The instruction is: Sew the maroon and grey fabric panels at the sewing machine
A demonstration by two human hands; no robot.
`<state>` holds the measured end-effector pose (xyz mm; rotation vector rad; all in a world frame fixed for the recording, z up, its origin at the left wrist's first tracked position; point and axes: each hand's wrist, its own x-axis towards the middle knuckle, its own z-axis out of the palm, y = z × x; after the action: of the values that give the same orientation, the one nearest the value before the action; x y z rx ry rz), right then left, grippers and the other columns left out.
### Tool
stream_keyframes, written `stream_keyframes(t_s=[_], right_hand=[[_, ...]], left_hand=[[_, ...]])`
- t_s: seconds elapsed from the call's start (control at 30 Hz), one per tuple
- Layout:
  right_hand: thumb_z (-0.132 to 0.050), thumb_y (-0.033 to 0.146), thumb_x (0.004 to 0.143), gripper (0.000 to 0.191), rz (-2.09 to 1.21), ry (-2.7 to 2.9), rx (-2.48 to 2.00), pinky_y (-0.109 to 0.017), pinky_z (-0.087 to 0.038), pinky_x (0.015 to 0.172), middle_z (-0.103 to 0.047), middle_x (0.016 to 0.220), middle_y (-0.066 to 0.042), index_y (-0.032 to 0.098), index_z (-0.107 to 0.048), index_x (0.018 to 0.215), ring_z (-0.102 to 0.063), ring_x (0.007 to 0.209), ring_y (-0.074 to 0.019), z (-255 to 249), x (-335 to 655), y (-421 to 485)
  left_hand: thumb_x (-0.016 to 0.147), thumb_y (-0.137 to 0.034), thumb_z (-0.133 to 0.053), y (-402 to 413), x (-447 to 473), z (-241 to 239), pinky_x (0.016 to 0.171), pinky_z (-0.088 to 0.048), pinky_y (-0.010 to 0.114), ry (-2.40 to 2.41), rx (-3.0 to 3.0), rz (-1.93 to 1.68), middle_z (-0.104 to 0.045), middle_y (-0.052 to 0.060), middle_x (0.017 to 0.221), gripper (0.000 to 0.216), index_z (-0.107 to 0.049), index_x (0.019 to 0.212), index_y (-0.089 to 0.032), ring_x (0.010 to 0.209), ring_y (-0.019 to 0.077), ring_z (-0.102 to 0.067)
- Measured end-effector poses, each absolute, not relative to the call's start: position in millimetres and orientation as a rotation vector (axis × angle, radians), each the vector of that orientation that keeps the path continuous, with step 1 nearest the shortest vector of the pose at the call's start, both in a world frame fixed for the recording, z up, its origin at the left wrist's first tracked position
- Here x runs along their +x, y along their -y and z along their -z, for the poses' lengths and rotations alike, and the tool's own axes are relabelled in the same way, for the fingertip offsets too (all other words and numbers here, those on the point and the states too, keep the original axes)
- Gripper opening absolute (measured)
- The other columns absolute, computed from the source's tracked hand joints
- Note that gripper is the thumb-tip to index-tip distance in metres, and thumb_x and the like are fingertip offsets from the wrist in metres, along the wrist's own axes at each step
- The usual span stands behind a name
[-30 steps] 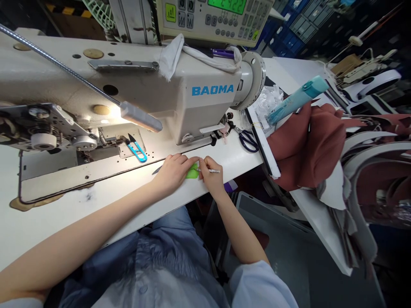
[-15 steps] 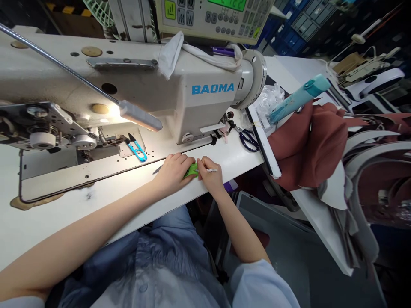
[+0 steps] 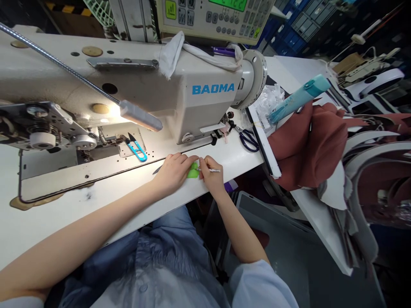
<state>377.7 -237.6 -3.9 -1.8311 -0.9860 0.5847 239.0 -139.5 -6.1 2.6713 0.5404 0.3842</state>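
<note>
My left hand (image 3: 173,171) lies curled on the white sewing table (image 3: 105,201), its fingers pressing down a small bright green piece (image 3: 193,171). My right hand (image 3: 211,174) sits just to the right of it, pinching a thin white pen-like tool (image 3: 212,170) whose tip meets the green piece. Both hands are close together at the table's front edge, below the BAOMA sewing machine (image 3: 192,94).
Blue thread snips (image 3: 136,149) lie on the machine bed under the lamp (image 3: 139,116). Dark scissors (image 3: 248,139) rest right of the machine. A teal bottle (image 3: 297,98) and rust-brown fabric (image 3: 308,145) sit at the right. A control panel (image 3: 215,17) stands behind.
My right hand and the tool have shifted very slightly over the green piece. The left hand stays pressed in place.
</note>
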Motion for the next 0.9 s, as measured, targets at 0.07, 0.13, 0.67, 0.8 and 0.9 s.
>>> stream_keyframes(t_s=[0.07, 0.13, 0.67, 0.8, 0.9], right_hand=[[-0.049, 0.046, 0.093, 0.04, -0.584, 1.055, -1.876, -0.024, -0.037, 0.053, -0.047, 0.045, 0.007, 0.023, -0.039, 0.061, -0.044, 0.045, -0.0109, 4.2, 377.6, 236.7], [-0.048, 0.047, 0.093, 0.041, -0.572, 1.098, -1.906, -0.024, -0.035, 0.053, -0.046, 0.045, 0.007, 0.023, -0.038, 0.061, -0.043, 0.046, -0.0109, 3.9, 377.4, 236.0], [-0.048, 0.047, 0.093, 0.04, -0.571, 1.096, -1.904, -0.024, -0.036, 0.055, -0.047, 0.046, 0.007, 0.023, -0.04, 0.062, -0.044, 0.046, -0.0108, 4.8, 377.7, 235.9], [-0.047, 0.048, 0.093, 0.042, -0.574, 0.953, -1.825, -0.024, -0.038, 0.053, -0.044, 0.044, 0.007, 0.023, -0.036, 0.061, -0.043, 0.044, -0.0108, 4.8, 377.5, 237.1], [-0.047, 0.048, 0.093, 0.042, -0.594, 0.957, -1.815, -0.024, -0.038, 0.052, -0.045, 0.044, 0.007, 0.023, -0.037, 0.06, -0.044, 0.044, -0.0108, 4.2, 377.5, 237.8]], left_hand=[[0.098, -0.018, -0.036, 139.0, 239.3, 5.6, 0.075, -0.037, 0.04, -0.533, 2.695, -0.369, -0.065, 0.009, 0.098, 0.033, -0.054, 0.126, -0.019, 0.095, 0.0272, -0.055], [0.097, -0.018, -0.037, 139.1, 239.7, 4.1, 0.074, -0.037, 0.04, -0.529, 2.716, -0.347, -0.064, 0.01, 0.096, 0.029, -0.06, 0.115, -0.018, 0.094, 0.0278, -0.055], [0.092, -0.034, -0.057, 141.2, 240.8, 4.8, 0.076, -0.037, 0.04, -0.541, 2.724, -0.369, -0.065, 0.009, 0.098, 0.02, -0.057, 0.104, -0.018, 0.097, 0.0287, -0.055], [0.094, -0.029, -0.053, 141.1, 240.5, 3.6, 0.076, -0.037, 0.039, -0.538, 2.701, -0.369, -0.066, 0.009, 0.099, 0.016, -0.057, 0.104, -0.018, 0.096, 0.0281, -0.055], [0.096, -0.024, -0.047, 140.6, 240.3, 4.7, 0.077, -0.037, 0.039, -0.548, 2.688, -0.368, -0.066, 0.009, 0.1, 0.017, -0.056, 0.109, -0.018, 0.096, 0.0276, -0.056]])
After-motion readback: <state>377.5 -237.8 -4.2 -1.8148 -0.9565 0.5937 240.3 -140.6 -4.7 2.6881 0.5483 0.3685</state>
